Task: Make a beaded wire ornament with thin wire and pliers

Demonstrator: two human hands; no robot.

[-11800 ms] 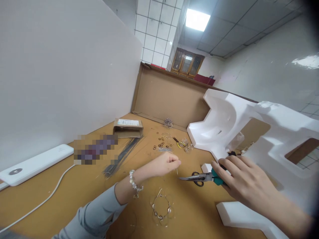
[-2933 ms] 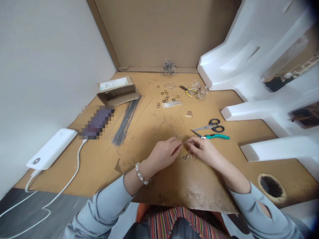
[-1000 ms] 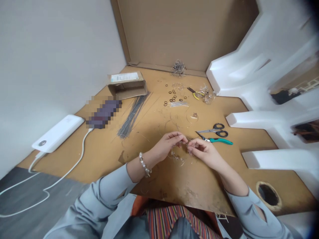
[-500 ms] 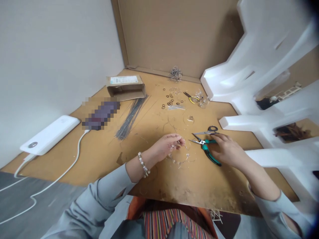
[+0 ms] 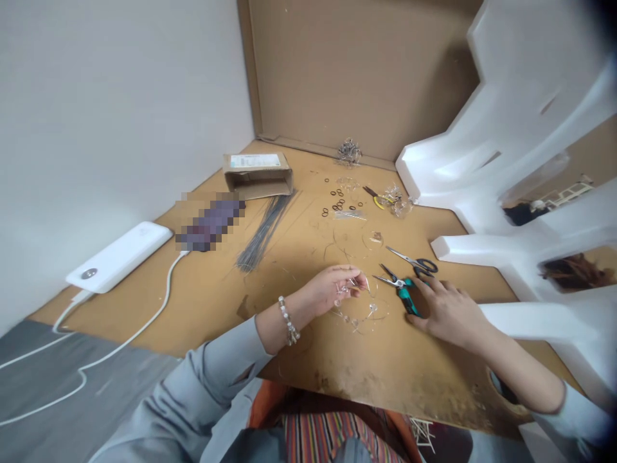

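Observation:
My left hand is closed, pinching a clear-beaded wire piece; the fingers hide part of it. More of the strand, with clear beads, hangs or lies just below the hand; I cannot tell which. My right hand is wrapped over the green-handled pliers, thumb on one handle and fingers across the other. The pliers' jaws stand apart and point left toward my left hand. Just beyond my right fingertips lie scissors with dark handles.
Behind are a bundle of grey wires, an open cardboard box, dark rings, yellow-handled pliers and a wire tangle. A white power bank with cables lies left. White foam borders the right.
My right hand has closed round the green-handled pliers, covering more of their handles. The scissors have turned, their blades now slanting away up-left. My left hand keeps its pinch; the whole view has shifted slightly.

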